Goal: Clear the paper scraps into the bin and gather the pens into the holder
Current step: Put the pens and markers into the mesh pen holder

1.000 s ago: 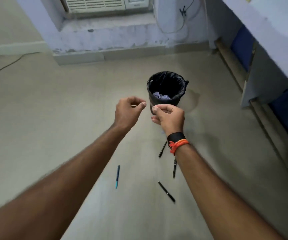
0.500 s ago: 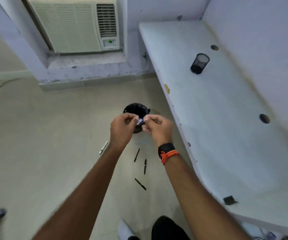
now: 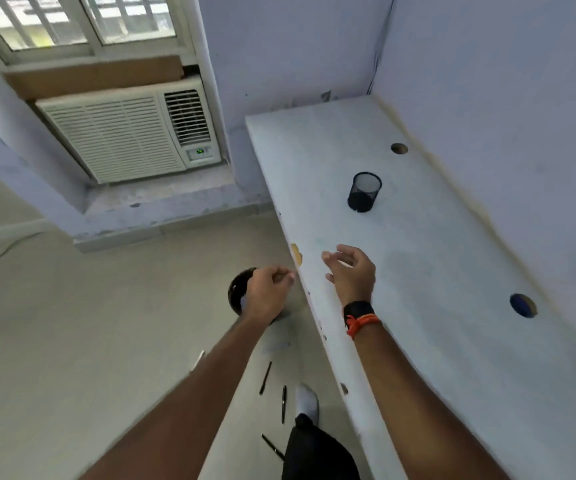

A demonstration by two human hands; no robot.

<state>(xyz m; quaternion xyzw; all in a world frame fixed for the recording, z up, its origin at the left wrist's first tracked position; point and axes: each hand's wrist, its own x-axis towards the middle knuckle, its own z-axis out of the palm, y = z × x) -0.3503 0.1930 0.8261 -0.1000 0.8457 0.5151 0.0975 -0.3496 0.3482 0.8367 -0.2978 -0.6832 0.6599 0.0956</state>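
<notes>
My left hand (image 3: 268,293) hovers over the black bin (image 3: 237,289) on the floor, fingers curled shut; nothing shows between them. The hand hides most of the bin. My right hand (image 3: 351,274), with a black and orange band at the wrist, is open above the front edge of the white desk (image 3: 435,271) and holds nothing. A black mesh pen holder (image 3: 364,192) stands upright on the desk beyond that hand. Three black pens (image 3: 265,377) (image 3: 283,404) (image 3: 272,447) lie on the floor below the bin, and a pale pen (image 3: 197,360) shows beside my left forearm.
The desk runs along the right wall and has two round cable holes (image 3: 399,148) (image 3: 522,305). A window air conditioner (image 3: 123,133) sits in the far wall. My foot in a white sock (image 3: 307,400) stands by the desk edge among the pens.
The view has tilted up from the floor to the desk. My hands, pinched together on a small scrap over the bin, have parted: the right has opened and moved over the desk.
</notes>
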